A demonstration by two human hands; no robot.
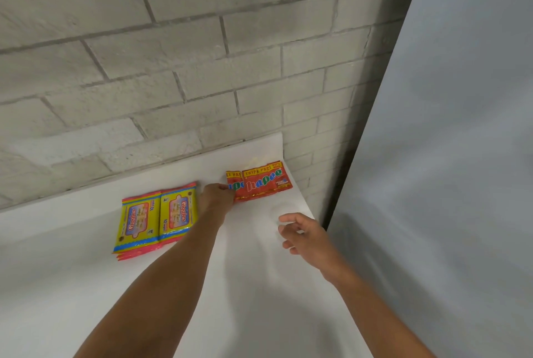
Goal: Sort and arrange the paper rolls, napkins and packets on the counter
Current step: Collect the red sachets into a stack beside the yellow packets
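A single head-worn wide-angle view looks forward and down, close over the white worktop [72,285], facing the grey brick wall [173,54] behind it.

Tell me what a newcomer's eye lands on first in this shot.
The bright packets on the white counter stand out: yellow Giggles wipes packs lie left of centre, red Hapee sachets sit near the brick wall's corner. The left hand touches the sachets' left edge, while the right hand hovers, loosely curled and empty, nearer the camera.
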